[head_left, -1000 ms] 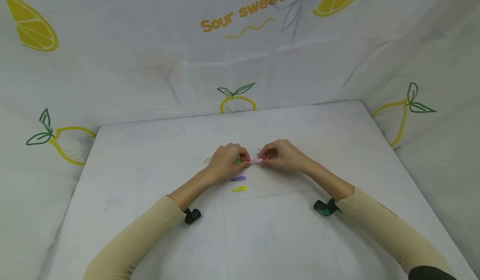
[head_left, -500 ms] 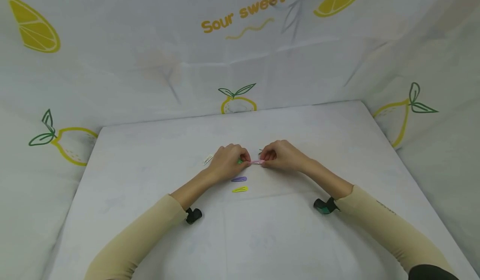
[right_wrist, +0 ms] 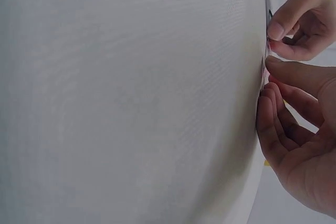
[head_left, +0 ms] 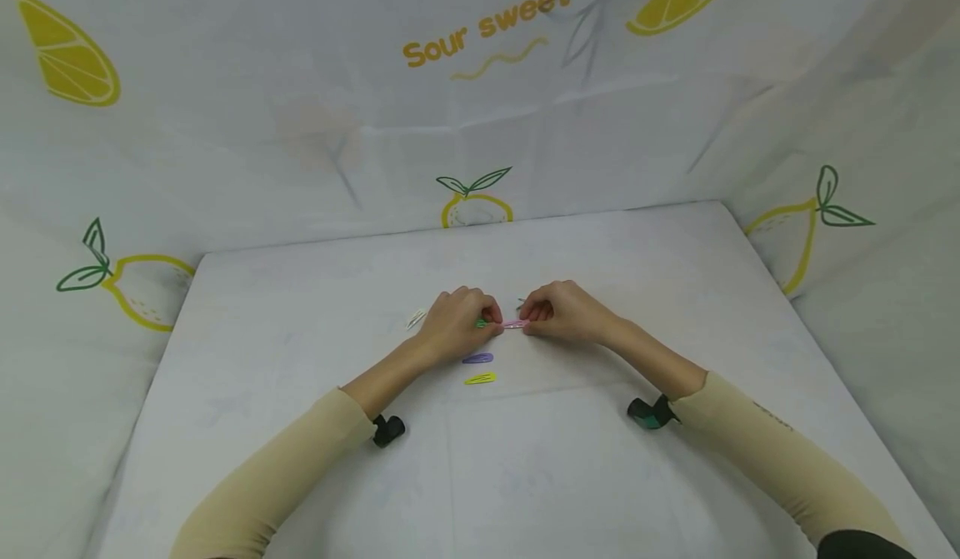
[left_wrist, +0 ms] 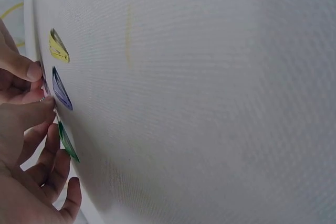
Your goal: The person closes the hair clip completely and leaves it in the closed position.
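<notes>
A pink hair clip [head_left: 513, 324] spans the small gap between both hands, close over the white table. My left hand [head_left: 456, 323] pinches its left end between thumb and index finger, and my right hand [head_left: 567, 312] pinches the other end. Beneath the left fingers a green hair clip [left_wrist: 67, 141] lies mostly hidden in the head view. Nearer the body, a purple hair clip [head_left: 477, 358] and then a yellow hair clip [head_left: 480, 378] lie in a column. In the right wrist view the fingertips of both hands nearly meet at the clip, which is mostly covered.
White hair clips [head_left: 416, 318] lie left of the left hand, partly covered by it. A small dark item [head_left: 521, 302] peeks out behind the right fingertips. The white table [head_left: 570, 476] backs onto a lemon-printed cloth [head_left: 285, 126]. Black wrist cameras [head_left: 388, 431] hang below both sleeves.
Both hands keep their pinch on the pink hair clip, whose visible outline looks slightly different. The whole scene shifts a little with the head; the other hair clips stay put.
</notes>
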